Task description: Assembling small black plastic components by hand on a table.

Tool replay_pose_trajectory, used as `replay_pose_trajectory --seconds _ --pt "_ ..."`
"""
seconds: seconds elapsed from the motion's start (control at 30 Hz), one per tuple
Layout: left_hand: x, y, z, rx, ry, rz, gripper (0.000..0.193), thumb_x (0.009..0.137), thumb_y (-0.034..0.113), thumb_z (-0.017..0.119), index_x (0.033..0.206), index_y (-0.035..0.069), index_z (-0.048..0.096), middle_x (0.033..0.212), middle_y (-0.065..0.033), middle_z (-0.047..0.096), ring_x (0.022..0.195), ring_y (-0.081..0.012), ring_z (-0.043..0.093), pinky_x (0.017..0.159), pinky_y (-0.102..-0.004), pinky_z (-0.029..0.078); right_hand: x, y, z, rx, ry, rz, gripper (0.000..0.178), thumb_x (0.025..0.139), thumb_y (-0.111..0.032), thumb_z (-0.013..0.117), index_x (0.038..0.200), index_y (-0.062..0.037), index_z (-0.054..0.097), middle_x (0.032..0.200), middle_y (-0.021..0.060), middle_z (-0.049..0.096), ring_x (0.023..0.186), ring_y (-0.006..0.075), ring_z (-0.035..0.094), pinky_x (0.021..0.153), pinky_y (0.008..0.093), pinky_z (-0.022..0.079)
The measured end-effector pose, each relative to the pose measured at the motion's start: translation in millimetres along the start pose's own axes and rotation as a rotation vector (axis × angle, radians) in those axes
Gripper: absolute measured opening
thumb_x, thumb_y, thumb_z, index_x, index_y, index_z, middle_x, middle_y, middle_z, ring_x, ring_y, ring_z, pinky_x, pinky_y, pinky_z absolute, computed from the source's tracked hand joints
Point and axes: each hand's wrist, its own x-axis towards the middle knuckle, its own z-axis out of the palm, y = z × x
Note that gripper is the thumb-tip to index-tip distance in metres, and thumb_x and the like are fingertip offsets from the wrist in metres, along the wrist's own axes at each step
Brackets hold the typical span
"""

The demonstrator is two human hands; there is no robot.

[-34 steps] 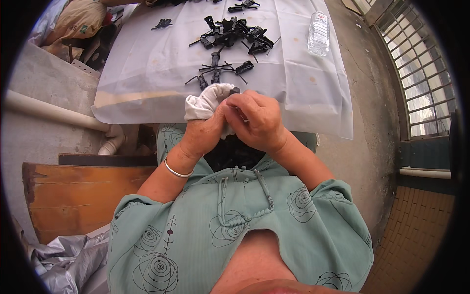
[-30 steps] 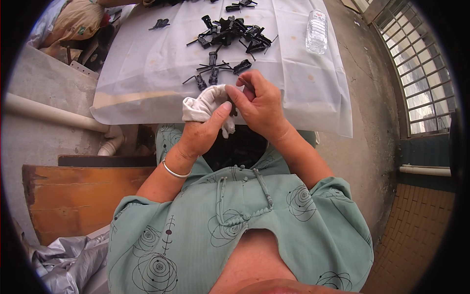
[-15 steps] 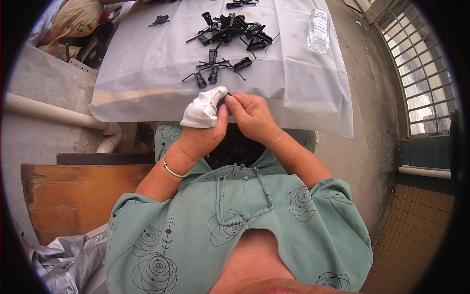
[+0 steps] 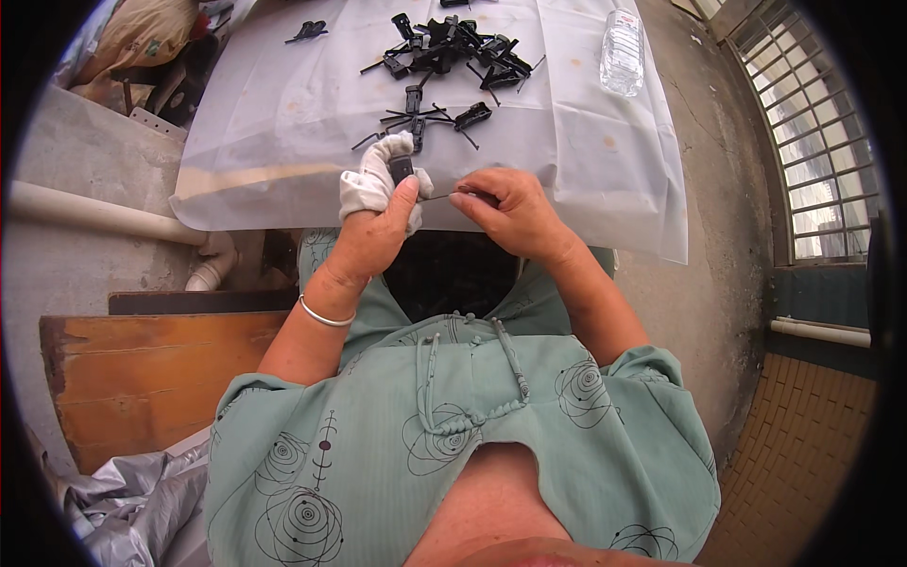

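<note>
your left hand [image 4: 380,219] gripped the black part [image 4: 402,169], likely light, stiff, best side-held; your right hand [image 4: 515,210] pinched a thin strand [image 4: 436,197]!

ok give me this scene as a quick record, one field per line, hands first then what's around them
left hand: left hand grips a black part, white cloth over its fingers
right hand: right hand pinches a thin dark strip beside that part
left wrist: silver bracelet
table cover: pale sheet
on cover: pile of black parts, several more nearer the hands
right of pile: clear bottle
</note>
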Motion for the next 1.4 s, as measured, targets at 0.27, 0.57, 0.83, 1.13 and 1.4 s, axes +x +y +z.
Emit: replay_pose_trajectory --seconds 0.27,0.57,0.83,1.13,1.4 --pt "-3 2 7 0.191 -0.225 0.013 0.030 0.086 0.008 0.043 0.116 0.002 0.043 0.083 -0.0023 0.050 0.064 -0.0057 0.043 0.055 -0.0208 0.039 9 -12 8 0.136 0.069 -0.052 0.008 0.079 -0.007 0.065 0.082 -0.0005 0.062 0.068 0.0065 0.057 0.057 0.0119 0.049 0.053 0.0237 0.041" --pt "-2 -4 10 0.331 -0.080 0.020 0.023 0.081 0.004 0.044 0.103 0.000 0.047 0.082 -0.0076 0.052 0.070 -0.0156 0.048 0.065 -0.0271 0.042 8 -11 12 0.112 -0.027 -0.074 0.021 0.089 -0.015 0.051 0.074 0.0008 0.054 0.061 0.0103 0.049 0.055 0.0202 0.045 0.055 0.0333 0.040" --pt "-5 -3 13 0.724 -0.044 0.256 0.024 0.080 0.006 0.048 0.102 -0.003 0.049 0.086 -0.0178 0.056 0.082 -0.0308 0.054 0.074 -0.0345 0.044 6 -9 20 0.171 -0.037 0.028 0.023 0.086 -0.015 0.053 0.070 0.0019 0.049 0.061 0.0159 0.050 0.053 0.0297 0.044 0.052 0.0346 0.039" --pt "10 -8 1 0.793 0.033 0.524 0.019 0.081 0.006 0.059 0.099 0.001 0.061 0.099 -0.0151 0.060 0.090 -0.0304 0.058 0.081 -0.0334 0.047 26 26 2 -0.790 0.326 -0.043 0.011 0.079 -0.014 0.059 0.078 -0.0049 0.053 0.066 0.0113 0.054 0.054 0.0310 0.054 0.049 0.0395 0.045" --pt "21 1 6 0.870 -0.172 0.507 0.017 0.074 0.004 0.061 0.090 0.003 0.063 0.089 -0.0109 0.063 0.085 -0.0294 0.058 0.079 -0.0351 0.046 3 -5 -10 -0.791 0.406 -0.234 0.010 0.076 -0.006 0.060 0.076 -0.0060 0.050 0.065 0.0083 0.051 0.053 0.0278 0.053 0.047 0.0363 0.043"
